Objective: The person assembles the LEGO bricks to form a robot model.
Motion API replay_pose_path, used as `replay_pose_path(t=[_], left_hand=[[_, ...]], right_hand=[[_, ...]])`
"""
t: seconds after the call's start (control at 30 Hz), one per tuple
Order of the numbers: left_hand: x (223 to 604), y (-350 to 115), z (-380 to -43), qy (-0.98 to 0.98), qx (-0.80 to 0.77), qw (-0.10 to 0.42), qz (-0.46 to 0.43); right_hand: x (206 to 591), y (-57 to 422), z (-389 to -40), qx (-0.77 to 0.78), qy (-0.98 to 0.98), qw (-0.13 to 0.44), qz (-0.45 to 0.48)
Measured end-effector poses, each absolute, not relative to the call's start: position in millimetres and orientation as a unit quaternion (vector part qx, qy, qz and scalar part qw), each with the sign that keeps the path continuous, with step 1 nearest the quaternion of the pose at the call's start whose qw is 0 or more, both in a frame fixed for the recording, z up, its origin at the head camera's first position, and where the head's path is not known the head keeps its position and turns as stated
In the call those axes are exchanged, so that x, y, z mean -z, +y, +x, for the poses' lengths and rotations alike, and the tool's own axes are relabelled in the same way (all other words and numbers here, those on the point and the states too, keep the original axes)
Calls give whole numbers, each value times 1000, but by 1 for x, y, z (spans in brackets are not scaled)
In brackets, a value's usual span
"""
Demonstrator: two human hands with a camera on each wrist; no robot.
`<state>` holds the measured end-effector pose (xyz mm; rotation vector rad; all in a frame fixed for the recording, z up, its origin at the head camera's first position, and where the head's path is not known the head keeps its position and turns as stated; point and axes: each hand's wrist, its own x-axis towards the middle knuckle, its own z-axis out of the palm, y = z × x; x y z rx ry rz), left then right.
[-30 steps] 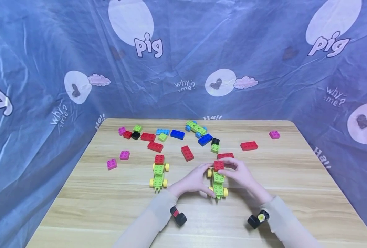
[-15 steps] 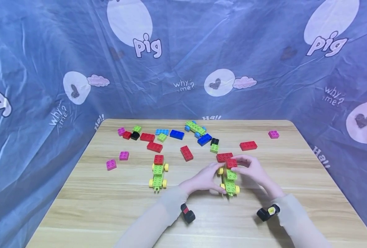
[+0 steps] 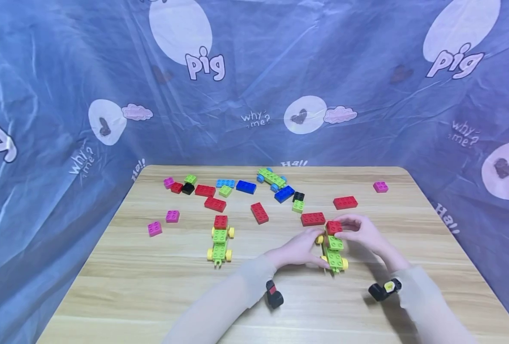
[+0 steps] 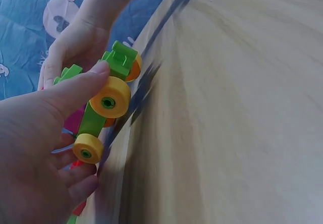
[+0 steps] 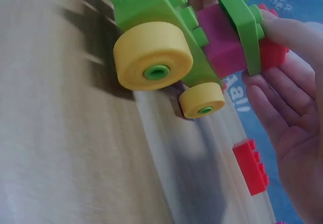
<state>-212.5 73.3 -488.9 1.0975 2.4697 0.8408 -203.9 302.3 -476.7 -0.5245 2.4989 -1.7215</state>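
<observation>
A toy car [image 3: 334, 259] with a green chassis and yellow wheels is between the two hands, right of the table's middle. On its far end a pink brick [image 5: 220, 45] carries a green plate [image 5: 241, 27], topped by a red brick [image 3: 334, 227]. My left hand [image 3: 299, 248] grips the car from the left, thumb by the near wheel and fingers toward the far one. From the right, my right hand [image 3: 362, 233] pinches the red brick between thumb and fingers. In the right wrist view, shadow lies on the wood beside the wheels.
A similar yellow-wheeled car [image 3: 219, 251] stands to the left. A red brick [image 3: 312, 219] lies just behind the held car, and another red brick [image 3: 345, 202] farther right. Toward the back are a blue-wheeled green chassis [image 3: 271, 178], blue bricks [image 3: 246, 187] and several others.
Both hands have moved to the right with the toy car between them, past the red brick behind it. The other car and the loose bricks have stayed put.
</observation>
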Motion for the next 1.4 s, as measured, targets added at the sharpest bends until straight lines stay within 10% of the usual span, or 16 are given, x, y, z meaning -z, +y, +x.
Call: replay_pose_path(t=[1.4], left_hand=[[487,95,-217,866,-294,165,371]], right_hand=[[479,320,-211,560,806,45,-185]])
